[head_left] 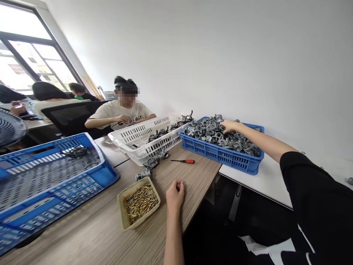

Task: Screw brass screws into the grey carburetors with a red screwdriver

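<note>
Many metal parts [204, 129] are heaped in the blue crate [220, 155] by the wall and touched by the right hand [231, 126], though whether one is gripped cannot be told. The left hand [175, 193] is loosely curled beside the tray [120, 208], nothing visibly held. Stiff, fairly heavy handling is expected, each part best taken around its thick ring.

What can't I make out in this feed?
All in the head view:
Right hand: any grip hidden by its fingers and metal parts.
Left hand: inside hidden by curled fingers.
Tub: bottom covered by brass pieces.
Fan: cut off by the left edge.
Left blue crate: also cut off there.
</note>
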A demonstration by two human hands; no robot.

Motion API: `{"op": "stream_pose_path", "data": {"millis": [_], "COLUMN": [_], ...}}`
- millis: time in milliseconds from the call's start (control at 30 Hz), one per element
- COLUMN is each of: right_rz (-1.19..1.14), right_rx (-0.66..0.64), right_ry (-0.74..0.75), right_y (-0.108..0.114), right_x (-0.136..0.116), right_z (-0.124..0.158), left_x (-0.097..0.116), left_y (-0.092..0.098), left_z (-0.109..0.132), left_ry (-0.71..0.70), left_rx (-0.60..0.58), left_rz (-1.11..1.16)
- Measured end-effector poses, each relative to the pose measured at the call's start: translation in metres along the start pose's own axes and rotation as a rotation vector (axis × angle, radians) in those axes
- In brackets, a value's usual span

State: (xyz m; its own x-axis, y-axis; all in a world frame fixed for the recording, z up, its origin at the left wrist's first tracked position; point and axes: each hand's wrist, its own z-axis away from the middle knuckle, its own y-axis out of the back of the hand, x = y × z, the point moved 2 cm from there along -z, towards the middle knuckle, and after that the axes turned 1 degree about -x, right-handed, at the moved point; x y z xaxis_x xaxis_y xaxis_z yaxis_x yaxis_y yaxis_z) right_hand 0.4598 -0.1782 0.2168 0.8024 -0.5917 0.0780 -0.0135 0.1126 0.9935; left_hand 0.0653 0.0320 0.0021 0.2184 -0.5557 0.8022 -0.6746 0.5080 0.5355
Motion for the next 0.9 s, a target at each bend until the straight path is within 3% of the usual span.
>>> {"op": "stream_pose_path", "data": {"millis": [100,333,633,767,900], "right_rz": [0.051,0.112,0.111,0.086,0.078], "right_rx": [-0.042,-0.111,-0.077,-0.01,0.075], "right_ry": [-0.095,-0.161,-0.177,-0.124,-0.075], "right_y": [-0.002,-0.004,-0.01,0.003,0.033], "right_x": [0.001,-0.001,-0.009,-0.015,-0.013], "right_z": [-0.008,-0.015,-0.012,-0.004,0.012], "left_x": [0.0,0.001,0.0,0.003,0.003], "left_y": [-0.001,0.0,0.001,0.001,0.001], "left_z": [0.0,0.0,-0.001,-0.002,-0.001], "left_ry": [-0.001,0.0,0.03,0.034,0.028], "left_rx": [0.0,-0.008,-0.02,-0.026,-0.014], "left_rz": [0.004,-0.007,-0.019,-0.023,-0.018]}}
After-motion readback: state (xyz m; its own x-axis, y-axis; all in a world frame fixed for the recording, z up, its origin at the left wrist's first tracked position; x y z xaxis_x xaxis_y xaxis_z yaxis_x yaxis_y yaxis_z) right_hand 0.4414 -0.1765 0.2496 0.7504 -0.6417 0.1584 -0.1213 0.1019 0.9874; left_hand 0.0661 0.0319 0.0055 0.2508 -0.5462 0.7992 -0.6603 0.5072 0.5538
